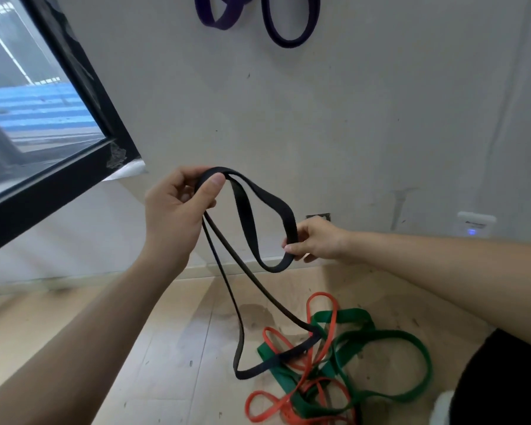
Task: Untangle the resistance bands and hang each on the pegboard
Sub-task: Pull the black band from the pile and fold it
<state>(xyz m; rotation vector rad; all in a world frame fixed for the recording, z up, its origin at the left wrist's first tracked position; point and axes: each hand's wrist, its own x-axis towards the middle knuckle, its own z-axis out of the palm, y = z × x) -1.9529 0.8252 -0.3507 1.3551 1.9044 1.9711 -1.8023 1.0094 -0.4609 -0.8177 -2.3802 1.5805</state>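
A long black resistance band (246, 210) is lifted in front of the wall. My left hand (178, 207) grips its top fold, thumb pressed over the strap. My right hand (316, 240) pinches the short loop of the same band lower to the right. The band's long end hangs to the floor, where it crosses a tangle of a wide green band (390, 342) and a thin orange band (288, 406). Two purple bands (292, 32) hang on the wall at the top edge; what they hang from is cut off by the frame.
A black-framed window (74, 167) fills the left side. The pale wall carries a white device with a blue light (474, 225) at the right. Light wooden floor (172, 363) lies below. Dark clothing (509, 381) shows at the bottom right corner.
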